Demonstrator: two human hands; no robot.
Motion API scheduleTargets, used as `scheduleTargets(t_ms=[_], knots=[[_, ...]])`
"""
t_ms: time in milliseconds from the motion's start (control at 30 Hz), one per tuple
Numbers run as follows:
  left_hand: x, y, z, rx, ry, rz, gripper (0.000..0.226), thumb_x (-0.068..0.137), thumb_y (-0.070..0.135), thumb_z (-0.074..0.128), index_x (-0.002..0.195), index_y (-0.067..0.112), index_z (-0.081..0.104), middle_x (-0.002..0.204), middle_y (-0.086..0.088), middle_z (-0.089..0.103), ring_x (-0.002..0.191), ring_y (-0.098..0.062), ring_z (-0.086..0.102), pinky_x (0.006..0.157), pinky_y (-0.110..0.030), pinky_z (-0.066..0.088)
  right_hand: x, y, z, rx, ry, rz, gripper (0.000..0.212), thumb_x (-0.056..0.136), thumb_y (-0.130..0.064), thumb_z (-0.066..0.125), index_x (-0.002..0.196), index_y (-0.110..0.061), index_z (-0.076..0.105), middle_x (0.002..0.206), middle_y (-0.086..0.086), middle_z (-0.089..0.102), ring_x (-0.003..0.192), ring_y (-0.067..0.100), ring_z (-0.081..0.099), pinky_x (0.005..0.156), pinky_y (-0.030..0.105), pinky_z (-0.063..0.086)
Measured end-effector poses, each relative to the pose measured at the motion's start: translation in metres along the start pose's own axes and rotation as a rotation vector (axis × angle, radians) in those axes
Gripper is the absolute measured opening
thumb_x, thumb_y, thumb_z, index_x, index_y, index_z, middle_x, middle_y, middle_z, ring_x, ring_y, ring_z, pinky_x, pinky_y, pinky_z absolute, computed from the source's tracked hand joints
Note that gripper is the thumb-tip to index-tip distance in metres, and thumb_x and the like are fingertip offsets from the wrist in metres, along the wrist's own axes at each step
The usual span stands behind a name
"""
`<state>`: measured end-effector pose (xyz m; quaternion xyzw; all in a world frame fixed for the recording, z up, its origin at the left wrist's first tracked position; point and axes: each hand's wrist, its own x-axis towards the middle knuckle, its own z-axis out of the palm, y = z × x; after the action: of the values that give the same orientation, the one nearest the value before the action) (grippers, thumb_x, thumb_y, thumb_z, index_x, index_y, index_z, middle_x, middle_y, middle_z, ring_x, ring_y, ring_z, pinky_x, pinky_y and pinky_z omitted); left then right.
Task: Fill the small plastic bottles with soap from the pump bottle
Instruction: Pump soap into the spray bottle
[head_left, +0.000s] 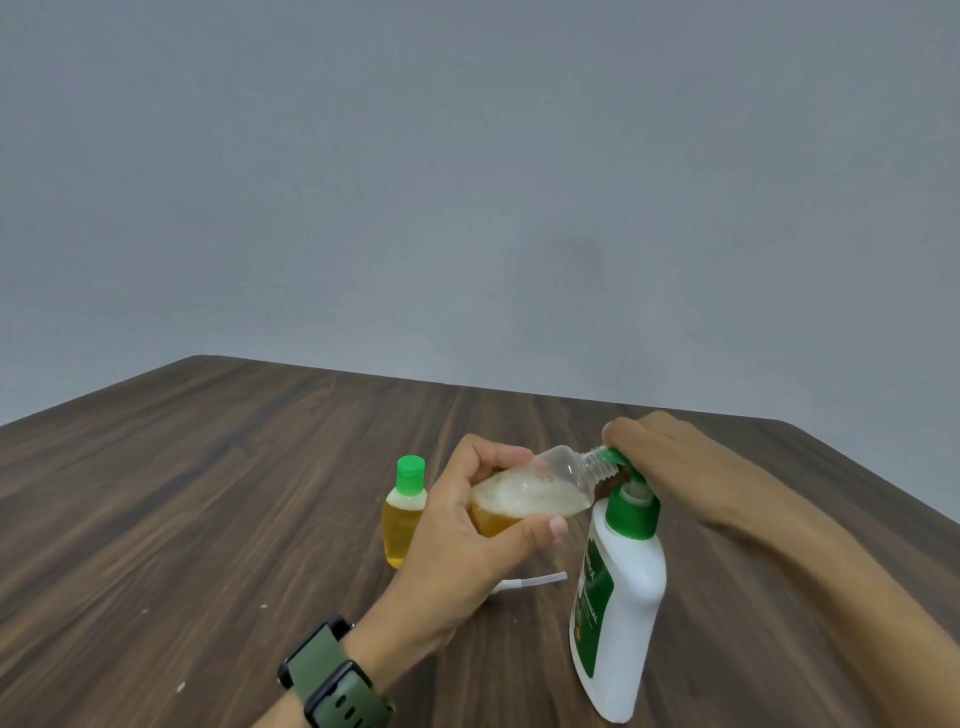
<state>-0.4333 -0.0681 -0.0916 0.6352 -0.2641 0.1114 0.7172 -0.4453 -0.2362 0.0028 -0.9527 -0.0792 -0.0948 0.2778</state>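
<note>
the left hand is gripping the open small bottle, fingers curled round it, neck tilted against the nozzle. the right hand is pressing the pump bottle head, fingers curled over it. the filling is looking roughly half done; next comes capping it like the filled bottle on the table.

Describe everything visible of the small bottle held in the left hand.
The small clear plastic bottle is uncapped, its threaded neck bare. It lies tilted nearly sideways in the air, neck up at the green pump nozzle. Amber soap with pale foam fills the lower part. The left hand grips its body, thumb underneath.
</note>
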Motion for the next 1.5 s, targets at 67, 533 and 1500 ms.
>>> scheduleTargets(t_ms=[67, 533, 1500], knots=[[0.0, 0.0, -0.001, 0.004, 0.002, 0.006, 0.048, 0.051, 0.04, 0.081, 0.094, 0.037, 0.059, 0.099, 0.01, 0.064, 0.091, -0.02, 0.064, 0.074, -0.037, 0.059, -0.001, -0.005, -0.004, 0.012, -0.005, 0.001, 0.037, 0.095, -0.022, 0.034, 0.058, -0.023, 0.033, 0.069, -0.004, 0.041, 0.059, 0.006, 0.036, 0.053, 0.019, 0.029], [-0.003, -0.005, 0.001, -0.018, -0.001, -0.005, 0.047, 0.051, 0.039, 0.081, 0.092, 0.037, 0.059, 0.096, 0.011, 0.065, 0.087, -0.014, 0.065, 0.068, -0.028, 0.057, -0.003, 0.006, 0.011, -0.014, 0.021, -0.036, 0.037, 0.096, -0.017, 0.035, 0.06, -0.026, 0.034, 0.065, -0.007, 0.037, 0.056, 0.005, 0.035, 0.049, 0.013, 0.034], [-0.002, -0.001, 0.002, 0.006, -0.021, 0.007, 0.048, 0.053, 0.036, 0.08, 0.096, 0.032, 0.058, 0.097, 0.009, 0.065, 0.088, -0.015, 0.065, 0.071, -0.031, 0.058, -0.005, 0.01, 0.011, -0.347, -0.027, -0.142, 0.028, 0.097, -0.013, 0.031, 0.07, -0.02, 0.037, 0.068, -0.005, 0.033, 0.058, 0.006, 0.031, 0.055, 0.017, 0.028]])
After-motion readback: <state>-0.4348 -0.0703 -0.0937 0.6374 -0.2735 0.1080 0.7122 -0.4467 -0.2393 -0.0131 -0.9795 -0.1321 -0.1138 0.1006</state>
